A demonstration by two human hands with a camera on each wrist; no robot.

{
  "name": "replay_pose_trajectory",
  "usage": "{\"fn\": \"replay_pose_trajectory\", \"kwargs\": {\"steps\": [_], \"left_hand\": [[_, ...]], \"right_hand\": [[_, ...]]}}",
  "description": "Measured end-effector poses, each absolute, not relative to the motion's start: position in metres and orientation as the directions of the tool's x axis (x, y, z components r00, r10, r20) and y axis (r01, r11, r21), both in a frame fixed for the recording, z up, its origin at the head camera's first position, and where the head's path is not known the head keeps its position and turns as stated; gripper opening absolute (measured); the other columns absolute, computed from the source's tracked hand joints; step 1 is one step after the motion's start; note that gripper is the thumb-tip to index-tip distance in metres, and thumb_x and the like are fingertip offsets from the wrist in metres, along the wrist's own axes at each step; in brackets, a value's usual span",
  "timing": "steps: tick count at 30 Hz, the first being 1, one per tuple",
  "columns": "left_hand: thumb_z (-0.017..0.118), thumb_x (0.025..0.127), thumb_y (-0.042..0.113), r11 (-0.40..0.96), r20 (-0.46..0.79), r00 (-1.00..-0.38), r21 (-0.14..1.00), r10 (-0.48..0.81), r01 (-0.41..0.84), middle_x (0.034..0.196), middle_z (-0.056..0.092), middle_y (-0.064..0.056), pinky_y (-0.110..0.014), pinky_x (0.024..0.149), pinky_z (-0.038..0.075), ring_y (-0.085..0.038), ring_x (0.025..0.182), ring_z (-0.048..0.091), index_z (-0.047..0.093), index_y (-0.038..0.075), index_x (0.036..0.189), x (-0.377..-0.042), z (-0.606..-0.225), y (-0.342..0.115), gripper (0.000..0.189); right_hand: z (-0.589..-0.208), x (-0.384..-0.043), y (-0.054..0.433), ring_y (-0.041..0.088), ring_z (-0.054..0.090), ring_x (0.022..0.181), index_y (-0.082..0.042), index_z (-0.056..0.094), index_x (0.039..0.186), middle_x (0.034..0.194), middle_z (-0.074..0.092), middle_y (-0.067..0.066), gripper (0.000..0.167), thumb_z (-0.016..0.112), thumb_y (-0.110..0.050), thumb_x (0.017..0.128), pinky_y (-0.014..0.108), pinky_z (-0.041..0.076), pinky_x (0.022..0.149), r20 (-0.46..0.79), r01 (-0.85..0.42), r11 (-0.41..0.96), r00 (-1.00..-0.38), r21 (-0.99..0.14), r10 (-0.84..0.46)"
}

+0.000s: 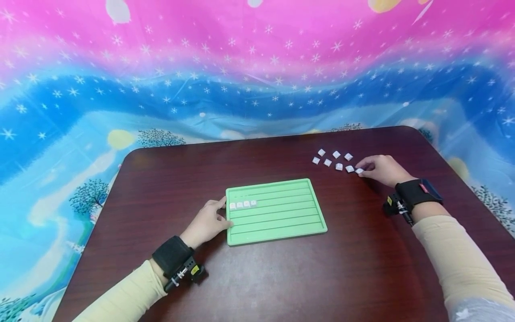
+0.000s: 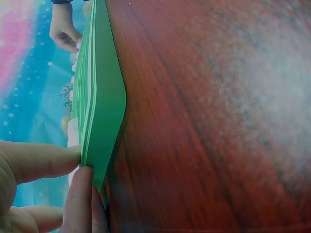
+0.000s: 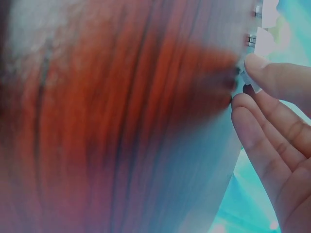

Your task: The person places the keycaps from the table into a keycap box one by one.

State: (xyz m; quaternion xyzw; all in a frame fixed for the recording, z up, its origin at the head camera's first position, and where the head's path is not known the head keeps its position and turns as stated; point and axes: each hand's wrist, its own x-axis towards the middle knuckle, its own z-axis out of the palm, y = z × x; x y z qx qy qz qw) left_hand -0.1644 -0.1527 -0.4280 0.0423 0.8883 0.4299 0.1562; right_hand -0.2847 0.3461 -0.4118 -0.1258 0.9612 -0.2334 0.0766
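Note:
A light green ridged tray (image 1: 281, 215) lies on the table, and my left hand (image 1: 206, 223) grips its left edge. In the left wrist view, the thumb and fingers pinch the rim of the tray (image 2: 104, 97). Several small white keycaps (image 1: 246, 204) stand side by side in a row at the tray's upper left. At the back right, my right hand (image 1: 384, 170) pinches one white keycap (image 1: 359, 171) between thumb and fingers; part of that keycap (image 3: 251, 82) shows in the right wrist view. Several loose keycaps (image 1: 339, 167) lie just left of the right hand.
The dark reddish-brown table (image 1: 273, 281) has rounded far corners. Behind it hangs a pink and blue patterned cloth (image 1: 249, 85). Black straps with small cameras (image 1: 197, 271) sit on both wrists.

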Motion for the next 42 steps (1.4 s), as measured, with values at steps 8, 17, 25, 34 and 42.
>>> {"fn": "replay_pose_trajectory", "kwargs": {"steps": [8, 17, 25, 34, 42], "left_hand": [[0.073, 0.091, 0.0, 0.634, -0.24, -0.948, 0.771, 0.209, -0.055, 0.141, 0.045, -0.028, -0.032, 0.07, 0.048, -0.017, 0.082, 0.06, 0.026, -0.009, 0.157, -0.164, -0.427, -0.153, 0.081], [0.072, 0.091, 0.0, 0.63, -0.237, -0.949, 0.774, 0.208, -0.055, 0.139, 0.046, -0.026, -0.033, 0.072, 0.049, -0.018, 0.083, 0.059, 0.027, -0.009, 0.157, -0.165, -0.428, -0.152, 0.081], [0.075, 0.09, 0.002, 0.643, -0.239, -0.951, 0.763, 0.196, -0.06, 0.131, 0.051, -0.022, -0.034, 0.075, 0.049, -0.017, 0.084, 0.06, 0.026, -0.005, 0.16, -0.164, -0.429, -0.152, 0.085], [0.075, 0.09, -0.001, 0.631, -0.225, -0.953, 0.774, 0.202, -0.049, 0.13, 0.051, -0.022, -0.035, 0.076, 0.051, -0.018, 0.084, 0.059, 0.028, -0.006, 0.159, -0.166, -0.431, -0.151, 0.084], [0.074, 0.09, -0.001, 0.634, -0.223, -0.952, 0.772, 0.209, -0.042, 0.131, 0.051, -0.023, -0.035, 0.077, 0.051, -0.018, 0.084, 0.06, 0.027, -0.007, 0.158, -0.166, -0.431, -0.152, 0.083]], "right_hand": [[-0.41, -0.281, 0.346, 0.039, 0.063, 0.1, 0.004, 0.071, 0.114, 0.106, 0.071, 0.021, 0.023, 0.071, -0.012, 0.098, 0.059, 0.048, 0.088, -0.094, -0.193, 0.864, -0.96, -0.465, -0.265], [-0.412, -0.278, 0.346, 0.035, 0.065, 0.097, 0.001, 0.074, 0.113, 0.103, 0.073, 0.015, 0.024, 0.072, -0.018, 0.098, 0.057, 0.049, 0.087, -0.066, -0.221, 0.864, -0.958, -0.452, -0.28], [-0.409, -0.269, 0.332, 0.029, 0.067, 0.094, -0.002, 0.076, 0.112, 0.102, 0.074, 0.01, 0.025, 0.076, -0.02, 0.096, 0.051, 0.052, 0.085, 0.003, -0.298, 0.838, -0.943, -0.457, -0.334], [-0.395, -0.262, 0.309, 0.02, 0.066, 0.089, -0.009, 0.078, 0.111, 0.101, 0.074, 0.002, 0.02, 0.077, -0.02, 0.095, 0.042, 0.053, 0.079, 0.063, -0.397, 0.794, -0.907, -0.46, -0.417], [-0.393, -0.259, 0.282, 0.014, 0.065, 0.086, -0.012, 0.079, 0.109, 0.099, 0.074, -0.003, 0.016, 0.078, -0.019, 0.094, 0.036, 0.053, 0.075, 0.082, -0.462, 0.754, -0.871, -0.467, -0.484]]}}
